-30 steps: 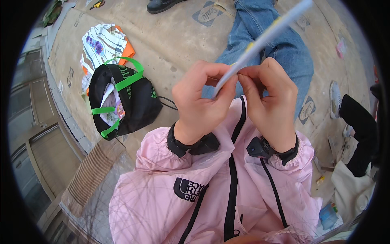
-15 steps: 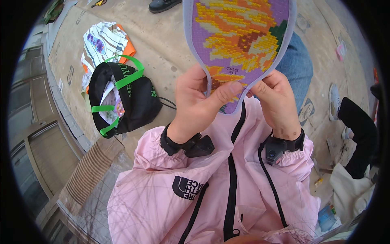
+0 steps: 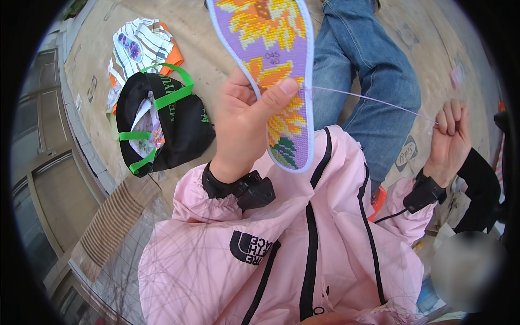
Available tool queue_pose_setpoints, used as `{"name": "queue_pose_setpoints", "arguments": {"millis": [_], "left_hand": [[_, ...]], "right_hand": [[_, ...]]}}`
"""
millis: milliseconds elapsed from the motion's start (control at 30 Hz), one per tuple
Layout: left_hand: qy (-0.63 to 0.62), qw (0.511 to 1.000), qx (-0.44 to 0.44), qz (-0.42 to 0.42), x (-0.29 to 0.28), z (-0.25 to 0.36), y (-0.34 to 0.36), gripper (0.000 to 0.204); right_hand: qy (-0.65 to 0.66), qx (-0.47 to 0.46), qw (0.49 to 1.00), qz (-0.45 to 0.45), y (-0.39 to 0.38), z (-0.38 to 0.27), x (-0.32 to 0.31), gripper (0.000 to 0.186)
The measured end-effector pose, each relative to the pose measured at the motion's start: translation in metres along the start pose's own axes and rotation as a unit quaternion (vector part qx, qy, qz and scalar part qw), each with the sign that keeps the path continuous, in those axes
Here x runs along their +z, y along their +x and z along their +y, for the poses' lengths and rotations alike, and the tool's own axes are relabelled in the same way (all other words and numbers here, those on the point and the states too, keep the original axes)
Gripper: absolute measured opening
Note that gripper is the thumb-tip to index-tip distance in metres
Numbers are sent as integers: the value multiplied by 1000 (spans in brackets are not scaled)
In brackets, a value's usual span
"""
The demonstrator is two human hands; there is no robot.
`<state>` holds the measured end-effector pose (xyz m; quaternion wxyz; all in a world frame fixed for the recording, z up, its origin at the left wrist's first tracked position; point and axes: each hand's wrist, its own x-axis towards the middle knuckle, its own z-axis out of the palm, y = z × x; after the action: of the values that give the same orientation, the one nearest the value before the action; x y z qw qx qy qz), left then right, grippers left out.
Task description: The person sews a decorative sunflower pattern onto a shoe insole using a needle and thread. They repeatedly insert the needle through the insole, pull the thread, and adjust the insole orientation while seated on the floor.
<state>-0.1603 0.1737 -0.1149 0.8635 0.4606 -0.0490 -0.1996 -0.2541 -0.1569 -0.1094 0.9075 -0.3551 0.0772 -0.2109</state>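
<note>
My left hand (image 3: pixel 238 124) grips an embroidered insole (image 3: pixel 271 59), thumb across its patterned face and fingers behind. The insole is purple with orange and yellow flowers, a green leaf at its lower end, and pale piping round the edge. A thin lilac thread (image 3: pixel 374 99) runs taut from the insole's right edge to my right hand (image 3: pixel 450 135). That hand is out to the right, fingers curled closed on the thread; whether a needle is in them I cannot make out.
Legs in blue jeans (image 3: pixel 360 70) extend past my pink jacket (image 3: pixel 281 227). On the left stands a black bag (image 3: pixel 187 130) with green handles, beside striped cloth (image 3: pixel 146 46) bearing a purple-flowered insole (image 3: pixel 130 47). A dark-clothed leg (image 3: pixel 482 189) and a blurred grey round shape (image 3: pixel 467 271) are at right.
My right hand has left the insole's edge and swung far right, drawing the thread out straight. The insole, in my left hand, has shifted left and down and turned more upright.
</note>
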Motion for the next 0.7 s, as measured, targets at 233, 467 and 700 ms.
{"name": "queue_pose_setpoints", "arguments": {"millis": [233,467,700], "left_hand": [[-10,1000,-1,16,14,-1,0,27],[22,997,-67,-17,33,2,-10,32],[10,998,-58,-21,30,-3,-11,33]], "right_hand": [[-344,-199,915,69,-19,-16,-16,13],[-401,-49,911,-88,-44,91,79,4],[-365,-6,922,-131,-50,108,95,5]]}}
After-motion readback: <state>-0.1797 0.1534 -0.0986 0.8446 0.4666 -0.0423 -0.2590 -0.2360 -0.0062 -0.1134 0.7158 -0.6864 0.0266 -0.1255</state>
